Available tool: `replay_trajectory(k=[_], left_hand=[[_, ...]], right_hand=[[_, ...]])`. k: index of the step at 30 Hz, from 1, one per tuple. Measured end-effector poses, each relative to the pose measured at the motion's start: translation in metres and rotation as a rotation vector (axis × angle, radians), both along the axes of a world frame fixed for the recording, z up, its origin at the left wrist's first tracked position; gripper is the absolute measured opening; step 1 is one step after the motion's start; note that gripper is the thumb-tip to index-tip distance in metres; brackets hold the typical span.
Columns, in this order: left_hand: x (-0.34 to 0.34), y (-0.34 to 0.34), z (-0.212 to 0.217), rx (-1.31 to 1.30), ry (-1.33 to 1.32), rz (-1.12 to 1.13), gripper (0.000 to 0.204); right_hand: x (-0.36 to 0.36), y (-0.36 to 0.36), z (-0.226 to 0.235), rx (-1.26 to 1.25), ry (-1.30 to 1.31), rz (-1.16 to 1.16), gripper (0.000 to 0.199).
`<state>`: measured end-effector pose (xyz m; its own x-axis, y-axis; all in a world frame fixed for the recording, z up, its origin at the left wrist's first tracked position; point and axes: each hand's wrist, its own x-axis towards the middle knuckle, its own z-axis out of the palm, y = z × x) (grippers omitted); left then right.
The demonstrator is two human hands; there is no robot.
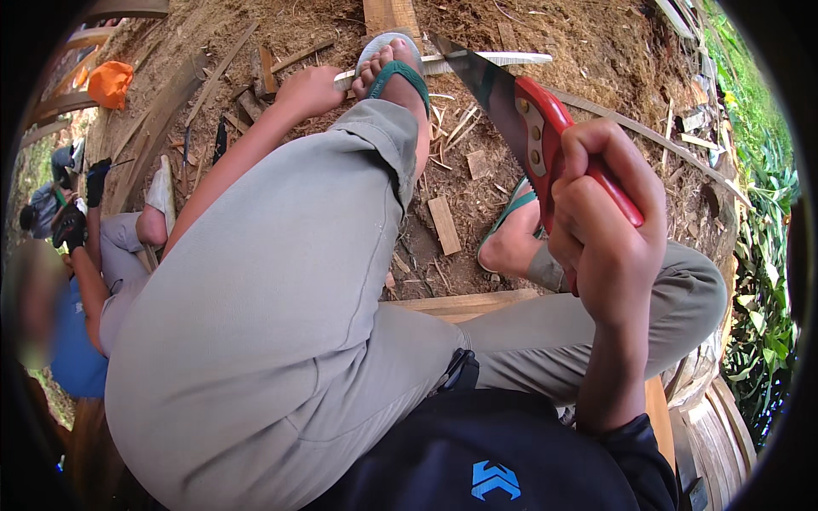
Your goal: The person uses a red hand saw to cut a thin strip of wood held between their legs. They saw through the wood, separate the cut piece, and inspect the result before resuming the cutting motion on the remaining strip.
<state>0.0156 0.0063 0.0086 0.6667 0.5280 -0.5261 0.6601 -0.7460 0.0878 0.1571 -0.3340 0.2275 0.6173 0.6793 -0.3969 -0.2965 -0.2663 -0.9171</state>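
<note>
My right hand [609, 213] is wrapped round the red handle of a hand saw [503, 115]. Its blade slants up and to the left, and near its tip it overlaps a thin pale wooden strip [524, 59]; whether the teeth touch the wood I cannot tell. Beyond my raised knee, my left hand [311, 91] is closed at the strip's left end, its fingers mostly hidden. My foot [400, 72], in a green-strapped flip-flop, presses over the strip between my left hand and the saw. Under the foot, a wooden plank [390, 15] reaches away.
Wood offcuts [444, 225] and shavings lie over the brown ground. My other foot [511, 243] rests below the saw. At the left sits another person in a blue shirt [78, 341] with dark gloves, near an orange bag [110, 84]. Green plants [763, 255] line the right side.
</note>
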Motion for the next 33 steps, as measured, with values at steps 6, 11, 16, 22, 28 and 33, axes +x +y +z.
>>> replay_trajectory(k=[6, 11, 16, 22, 28, 33], left_hand=[[0.009, 0.006, -0.006, 0.027, -0.026, -0.003, 0.031], [0.016, 0.004, -0.003, 0.006, 0.017, -0.043, 0.028], [0.004, 0.003, -0.008, 0.005, 0.007, -0.054, 0.027], [0.007, 0.002, -0.005, -0.025, 0.015, -0.087, 0.025], [0.002, -0.005, 0.001, 0.064, 0.072, -0.062, 0.025], [0.012, -0.006, 0.003, 0.078, 0.051, -0.053, 0.026]], right_hand=[[-0.002, -0.027, -0.013, 0.03, 0.046, -0.012, 0.008], [-0.035, -0.027, -0.027, 0.025, -0.255, 0.036, 0.013], [-0.019, -0.02, -0.014, -0.019, -0.012, -0.042, 0.014], [-0.053, -0.04, -0.061, 0.131, -0.425, 0.039, 0.017], [-0.052, -0.051, -0.064, 0.066, -0.388, 0.0, 0.014], [-0.059, -0.062, 0.01, -0.028, -0.311, 0.014, 0.018]])
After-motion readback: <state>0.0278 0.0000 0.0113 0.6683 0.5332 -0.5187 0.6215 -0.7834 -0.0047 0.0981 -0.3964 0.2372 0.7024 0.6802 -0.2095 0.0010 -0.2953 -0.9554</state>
